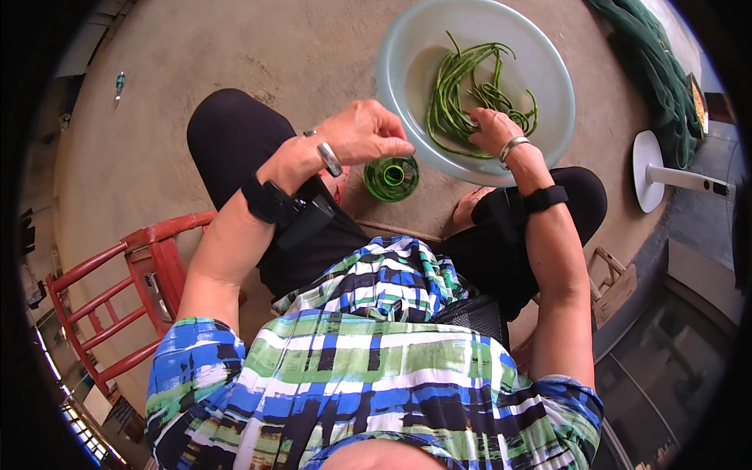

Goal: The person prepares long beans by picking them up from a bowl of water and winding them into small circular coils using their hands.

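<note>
A wide pale-blue basin (550, 86) holds a loose heap of long green beans (450, 98). My right hand (497, 131) reaches over its near rim, fingers curled down onto the beans at the heap's near side. Left of the basin, my left hand (366, 129) hangs with fingers bent and thumb pressed toward them; anything small between them is hidden. Just below that hand a green see-through bottle (392, 188) stands upright between my feet, its round mouth facing up with no cap on it.
A red wooden chair (106, 333) stands at my left. On the right are a white round-based stand (647, 172), dark green netting (654, 70) and a small wooden stool (615, 294). A small bottle (120, 84) lies far left on the concrete floor (258, 39).
</note>
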The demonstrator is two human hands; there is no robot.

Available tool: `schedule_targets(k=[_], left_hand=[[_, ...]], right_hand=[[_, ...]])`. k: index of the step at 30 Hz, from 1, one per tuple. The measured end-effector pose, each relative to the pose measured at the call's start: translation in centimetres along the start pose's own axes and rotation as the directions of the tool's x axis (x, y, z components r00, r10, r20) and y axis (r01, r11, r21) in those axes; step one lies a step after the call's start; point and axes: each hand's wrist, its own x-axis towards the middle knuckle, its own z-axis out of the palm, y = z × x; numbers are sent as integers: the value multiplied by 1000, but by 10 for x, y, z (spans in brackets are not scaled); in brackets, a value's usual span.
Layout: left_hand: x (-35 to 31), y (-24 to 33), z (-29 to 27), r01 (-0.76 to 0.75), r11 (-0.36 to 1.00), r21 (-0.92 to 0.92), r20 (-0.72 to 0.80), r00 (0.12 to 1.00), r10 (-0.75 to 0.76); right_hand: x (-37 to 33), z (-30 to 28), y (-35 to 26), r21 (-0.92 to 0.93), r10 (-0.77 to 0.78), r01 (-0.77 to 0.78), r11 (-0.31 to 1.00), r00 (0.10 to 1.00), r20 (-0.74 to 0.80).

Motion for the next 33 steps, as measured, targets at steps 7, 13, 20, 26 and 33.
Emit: schedule_targets(k=[7,13,20,26,33], left_hand=[[18,-3,2,-126,991,55,-218,967,135],[26,-6,7,-157,987,17,-258,953,156],[38,-9,10,-198,978,65,-260,943,208],[49,-6,22,-134,989,-69,-162,979,122],[62,-11,37,39,947,-319,-125,989,-82]], right_hand=[[-1,2,-3,-119,2,12,993,993,119],[-13,2,-4,-37,4,-6,999,999,-46],[-46,-31,-24,181,-37,71,981,983,-182],[-60,-46,-37,377,-78,184,908,957,-279],[-52,-34,-48,492,-154,363,792,897,-413]])
